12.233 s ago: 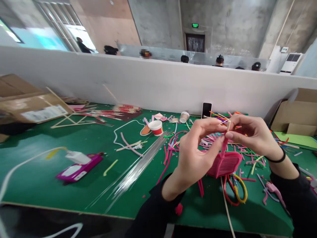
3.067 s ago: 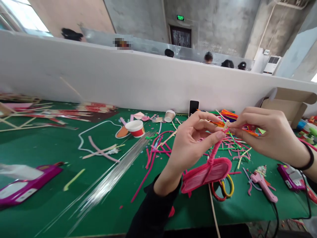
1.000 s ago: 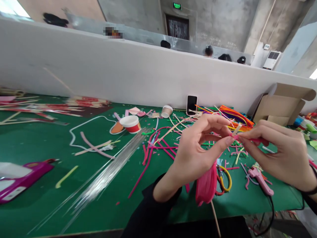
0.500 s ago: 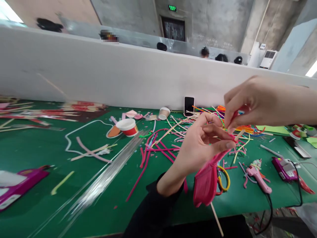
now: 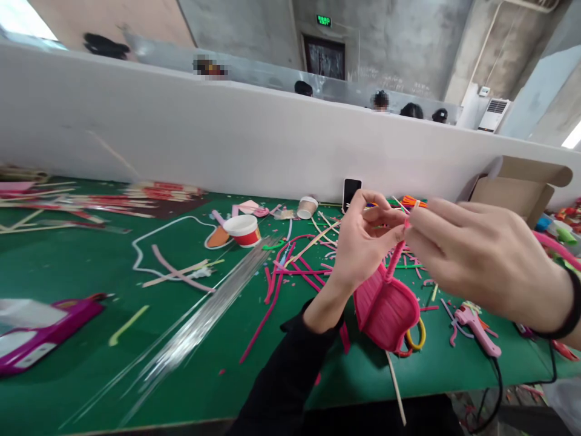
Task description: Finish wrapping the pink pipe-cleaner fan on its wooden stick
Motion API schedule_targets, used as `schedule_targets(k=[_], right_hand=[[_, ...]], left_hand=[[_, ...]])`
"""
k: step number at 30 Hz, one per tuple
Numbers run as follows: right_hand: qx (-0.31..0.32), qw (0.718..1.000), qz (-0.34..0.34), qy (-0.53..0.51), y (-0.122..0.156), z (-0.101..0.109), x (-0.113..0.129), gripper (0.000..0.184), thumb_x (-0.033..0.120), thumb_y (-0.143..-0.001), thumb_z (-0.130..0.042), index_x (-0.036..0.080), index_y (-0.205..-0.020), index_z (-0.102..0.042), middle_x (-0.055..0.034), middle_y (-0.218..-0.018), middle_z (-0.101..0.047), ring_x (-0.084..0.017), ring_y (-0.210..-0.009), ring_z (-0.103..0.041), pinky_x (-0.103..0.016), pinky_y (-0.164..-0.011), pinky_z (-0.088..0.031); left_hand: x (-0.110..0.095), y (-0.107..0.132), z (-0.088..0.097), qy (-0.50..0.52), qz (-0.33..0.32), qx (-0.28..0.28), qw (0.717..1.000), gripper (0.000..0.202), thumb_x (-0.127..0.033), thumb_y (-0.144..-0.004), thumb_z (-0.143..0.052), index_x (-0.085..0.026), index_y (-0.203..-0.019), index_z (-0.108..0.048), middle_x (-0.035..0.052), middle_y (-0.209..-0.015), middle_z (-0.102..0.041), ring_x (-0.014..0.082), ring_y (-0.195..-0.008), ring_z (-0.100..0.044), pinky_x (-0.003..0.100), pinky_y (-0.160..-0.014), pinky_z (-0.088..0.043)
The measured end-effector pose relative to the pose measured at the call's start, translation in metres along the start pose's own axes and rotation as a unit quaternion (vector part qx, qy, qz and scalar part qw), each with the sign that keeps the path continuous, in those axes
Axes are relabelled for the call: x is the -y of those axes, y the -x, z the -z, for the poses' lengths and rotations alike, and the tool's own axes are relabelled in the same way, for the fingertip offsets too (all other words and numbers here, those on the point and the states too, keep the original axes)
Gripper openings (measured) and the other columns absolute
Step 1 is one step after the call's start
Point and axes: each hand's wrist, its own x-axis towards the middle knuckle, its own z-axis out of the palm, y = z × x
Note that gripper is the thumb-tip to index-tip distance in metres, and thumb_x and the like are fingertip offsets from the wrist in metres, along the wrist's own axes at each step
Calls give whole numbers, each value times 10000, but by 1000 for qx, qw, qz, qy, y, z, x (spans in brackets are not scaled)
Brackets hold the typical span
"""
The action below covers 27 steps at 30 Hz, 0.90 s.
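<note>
My left hand [image 5: 363, 254] pinches the upper part of a thin wooden stick [image 5: 396, 257] wrapped in pink. Below it hangs a pink ribbed, petal-shaped craft piece [image 5: 388, 312], joined to that stick, its broad face turned to me. My right hand [image 5: 481, 260] is closed at the top of the stick, its fingertips touching the pink wrap beside my left fingers. Part of a pink fuzzy strip [image 5: 556, 247] shows behind my right wrist; its run into the fingers is hidden. Under the craft piece lie yellow-handled scissors [image 5: 420, 336] and a bare wooden stick [image 5: 397, 393].
A pink glue gun [image 5: 479, 330] with a cord lies at right. Loose pink strips [image 5: 267, 309], clear thin rods [image 5: 200, 321], a red-white paper cup [image 5: 242, 231] and a purple device [image 5: 49, 333] spread leftward. A phone [image 5: 351, 192] leans on the white partition [image 5: 254, 145]; a cardboard box [image 5: 512, 191] stands right.
My right hand has swung down and towards me, its back now to the camera. The pink craft piece has turned to show its broad face, and the fuzzy strip has come into view at right.
</note>
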Motion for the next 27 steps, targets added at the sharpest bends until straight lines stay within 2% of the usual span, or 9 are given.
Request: schedule_targets(k=[3,6,10,15,18,23,25,27], right_hand=[[-75,996,-36,-25,28,-15,-7,211,122,-976,-521,167,-858,-690,-31,-754,-671,-109,-589,-568,-275,-470,-356],[-122,984,-87,-98,40,-25,-10,113,128,-943,-602,179,-909,-697,-20,-794,-693,-101,-627,-605,-243,-514,-432],[-137,971,-105,-166,42,-25,-12,98,112,-919,-635,177,-914,-708,-31,-806,-698,-111,-685,-648,-229,-579,-490],[-139,947,-147,-250,40,-28,-22,71,167,-906,-675,193,-851,-712,-22,-781,-690,-110,-651,-623,-238,-562,-483],[-130,935,-162,-288,37,-31,-26,85,185,-889,-699,204,-808,-716,-4,-746,-684,-99,-609,-596,-236,-547,-468],[-83,931,-159,-316,33,-25,-38,140,267,-911,-680,220,-799,-748,-13,-772,-713,-105,-639,-616,-244,-571,-465],[-8,930,-144,-339,25,-17,-52,192,347,-912,-674,228,-796,-771,-9,-755,-724,-103,-617,-609,-245,-555,-450],[121,920,-114,-355,11,-10,-70,218,401,-888,-692,236,-785,-792,11,-672,-719,-91,-547,-581,-244,-523,-426]], left_hand=[[-10,-1,7,26,30,53,998,414,-166,-672,-864,-208,-867,-501,-10,-793,-730,135,-755,-718,224,-656,-595],[-17,3,10,37,47,99,993,360,-95,-699,-825,-201,-893,-540,-5,-825,-727,123,-794,-711,205,-665,-597],[-18,6,8,51,38,101,993,362,-58,-712,-801,-211,-884,-521,-19,-826,-720,105,-798,-703,179,-662,-592],[-19,7,5,47,36,108,992,369,-61,-733,-783,-220,-844,-468,-23,-820,-724,109,-770,-714,173,-628,-590],[-22,11,3,19,23,102,994,348,-76,-733,-793,-213,-846,-495,-21,-823,-724,113,-777,-720,175,-637,-599],[-30,21,-7,-38,16,5,999,398,-81,-644,-871,-200,-837,-544,-31,-751,-732,132,-752,-744,181,-656,-614],[-31,22,-10,-25,39,8,999,407,-88,-632,-884,-198,-836,-550,-33,-722,-744,129,-718,-746,177,-645,-609],[-29,22,-14,0,74,29,997,419,-106,-620,-898,-196,-845,-557,-32,-698,-750,136,-686,-747,186,-624,-606]])
